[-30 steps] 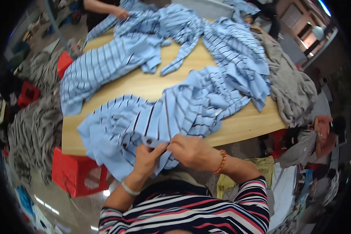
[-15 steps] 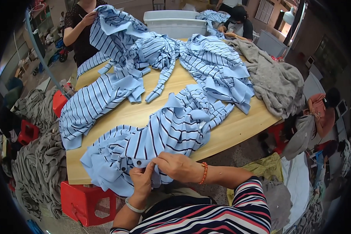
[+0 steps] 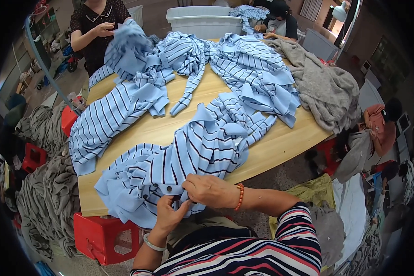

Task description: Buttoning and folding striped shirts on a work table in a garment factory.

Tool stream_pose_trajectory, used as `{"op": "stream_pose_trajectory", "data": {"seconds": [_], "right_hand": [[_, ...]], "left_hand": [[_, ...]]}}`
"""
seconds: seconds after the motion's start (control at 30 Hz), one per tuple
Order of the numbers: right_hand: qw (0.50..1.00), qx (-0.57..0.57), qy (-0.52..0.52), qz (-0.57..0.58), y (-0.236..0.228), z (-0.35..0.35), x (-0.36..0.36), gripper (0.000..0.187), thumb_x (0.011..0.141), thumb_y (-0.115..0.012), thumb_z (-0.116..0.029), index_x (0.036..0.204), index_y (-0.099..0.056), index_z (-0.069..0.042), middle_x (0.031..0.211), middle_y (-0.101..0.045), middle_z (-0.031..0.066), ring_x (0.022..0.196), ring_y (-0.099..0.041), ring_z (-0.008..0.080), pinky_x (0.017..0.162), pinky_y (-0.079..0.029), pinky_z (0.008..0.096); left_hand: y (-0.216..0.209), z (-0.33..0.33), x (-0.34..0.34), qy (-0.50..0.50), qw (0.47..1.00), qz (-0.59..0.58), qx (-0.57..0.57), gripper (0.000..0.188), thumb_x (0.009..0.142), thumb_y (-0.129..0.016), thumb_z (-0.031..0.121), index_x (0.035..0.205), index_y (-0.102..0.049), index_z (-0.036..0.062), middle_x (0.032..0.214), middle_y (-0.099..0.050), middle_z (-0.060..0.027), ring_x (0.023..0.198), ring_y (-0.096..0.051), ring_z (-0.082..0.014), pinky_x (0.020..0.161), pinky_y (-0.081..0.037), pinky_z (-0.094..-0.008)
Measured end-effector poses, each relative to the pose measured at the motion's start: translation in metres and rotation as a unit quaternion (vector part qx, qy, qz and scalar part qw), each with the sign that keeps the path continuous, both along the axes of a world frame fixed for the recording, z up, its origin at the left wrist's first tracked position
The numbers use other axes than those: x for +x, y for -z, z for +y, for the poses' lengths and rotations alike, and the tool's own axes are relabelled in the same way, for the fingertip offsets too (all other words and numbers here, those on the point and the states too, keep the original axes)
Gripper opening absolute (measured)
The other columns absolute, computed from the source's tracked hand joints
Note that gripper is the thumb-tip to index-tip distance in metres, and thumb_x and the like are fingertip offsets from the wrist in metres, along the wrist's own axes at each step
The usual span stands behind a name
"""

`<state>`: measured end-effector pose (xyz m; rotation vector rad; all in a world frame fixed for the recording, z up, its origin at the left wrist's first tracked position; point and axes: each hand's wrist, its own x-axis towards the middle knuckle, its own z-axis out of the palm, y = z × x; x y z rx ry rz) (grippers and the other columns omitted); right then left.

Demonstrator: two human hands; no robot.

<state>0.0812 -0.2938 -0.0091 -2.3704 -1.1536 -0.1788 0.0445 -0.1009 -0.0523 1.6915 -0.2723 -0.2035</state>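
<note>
At the near edge of the table lies a light blue knit garment (image 3: 184,152) with dark stripes. Its button band, with a few dark round buttons (image 3: 169,188), faces me. My right hand (image 3: 210,190), wearing an orange bead bracelet, is closed on the band's edge just right of the buttons. My left hand (image 3: 170,214), with a pale bangle, grips the same edge from below, its thumb raised and fingers partly hidden under the cloth. Whatever lies between the fingertips is too small to make out.
More striped garments (image 3: 110,110) cover the wooden table (image 3: 280,152). A grey knit heap (image 3: 326,87) hangs over its right end. Red stools (image 3: 101,239) stand nearby. Across the table, a person (image 3: 96,32) handles a blue garment; a white bin (image 3: 204,23) stands behind.
My right hand has shifted slightly right along the button band, and my left thumb has moved away from the buttons. The person across has lowered the lifted blue garment toward the table.
</note>
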Motion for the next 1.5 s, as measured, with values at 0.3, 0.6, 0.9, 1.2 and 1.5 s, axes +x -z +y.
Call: {"op": "stream_pose_trajectory", "data": {"seconds": [0.3, 0.6, 0.9, 1.2, 1.5], "right_hand": [[0.999, -0.008, 0.002, 0.042, 0.003, -0.003, 0.009, 0.014, 0.078, -0.061, -0.008, 0.082, -0.053, 0.003, 0.084, -0.054, 0.0178, 0.073, -0.061, 0.0333, 0.064, -0.051, 0.0392], [0.996, -0.027, 0.012, 0.088, -0.003, 0.0, 0.003, 0.013, 0.079, -0.061, -0.006, 0.084, -0.054, 0.003, 0.086, -0.055, 0.0192, 0.075, -0.062, 0.0346, 0.065, -0.051, 0.0401], [0.99, 0.013, -0.013, 0.137, 0.009, -0.007, 0.012, 0.018, 0.073, -0.051, 0.005, 0.091, -0.054, 0.001, 0.093, -0.053, 0.0197, 0.087, -0.057, 0.0383, 0.077, -0.047, 0.0418], [0.955, 0.112, -0.047, 0.27, 0.01, -0.008, 0.031, 0.01, 0.082, -0.065, 0.001, 0.088, -0.057, -0.001, 0.078, -0.053, 0.0096, 0.061, -0.053, 0.0196, 0.054, -0.043, 0.0285], [0.973, 0.103, -0.018, 0.204, -0.002, 0.002, 0.017, 0.012, 0.08, -0.068, -0.001, 0.086, -0.058, -0.003, 0.082, -0.057, 0.0075, 0.065, -0.058, 0.0197, 0.057, -0.046, 0.0291]], "left_hand": [[-0.002, -0.007, 0.008, -0.025, 0.996, -0.045, 0.078, 0.016, 0.08, -0.068, 0.008, 0.092, -0.065, -0.0032, 0.078, -0.066, -0.003, 0.068, -0.055, -0.0066, 0.062, -0.045, -0.0239], [0.014, -0.005, 0.005, -0.056, 0.982, -0.11, 0.146, 0.011, 0.082, -0.064, 0.008, 0.09, -0.065, -0.0002, 0.072, -0.063, -0.015, 0.06, -0.06, -0.0251, 0.058, -0.045, -0.0335], [0.026, -0.006, 0.011, -0.072, 0.988, -0.093, 0.1, 0.019, 0.092, -0.055, 0.013, 0.083, -0.06, -0.0029, 0.062, -0.056, -0.0098, 0.056, -0.048, -0.0163, 0.053, -0.038, -0.034], [0.024, -0.006, 0.018, -0.088, 0.99, -0.065, 0.093, 0.013, 0.086, -0.058, 0.012, 0.088, -0.059, -0.0009, 0.064, -0.054, -0.0156, 0.053, -0.048, -0.0258, 0.053, -0.039, -0.0351], [0.003, 0.034, -0.024, -0.023, 0.968, 0.202, -0.144, 0.019, 0.09, -0.05, 0.006, 0.105, -0.061, 0.0002, 0.085, -0.064, -0.0003, 0.069, -0.053, -0.0052, 0.064, -0.043, -0.021]]}}
